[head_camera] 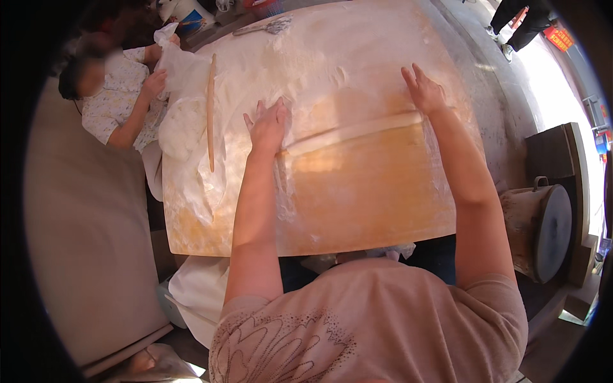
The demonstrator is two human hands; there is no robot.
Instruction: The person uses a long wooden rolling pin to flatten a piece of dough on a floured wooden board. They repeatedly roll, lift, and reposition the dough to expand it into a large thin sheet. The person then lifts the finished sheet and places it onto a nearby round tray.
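Observation:
A long pale roll, blurred, lies across the floured wooden board in front of me. Whether it is a bare rolling pin or dough wound on one, I cannot tell. My left hand is just above the roll's left end, fingers spread. Near the right end, my right hand has its fingers apart and grips nothing visible. Flour streaks the board around both hands. To the left, a thin wooden rolling pin lies beside a white dough mass on plastic sheeting.
At the left edge, a person holds up a plastic bag. A floury brush or scraper lies at the board's far side. A lidded metal pot stands on the right. Someone's legs show at the far right.

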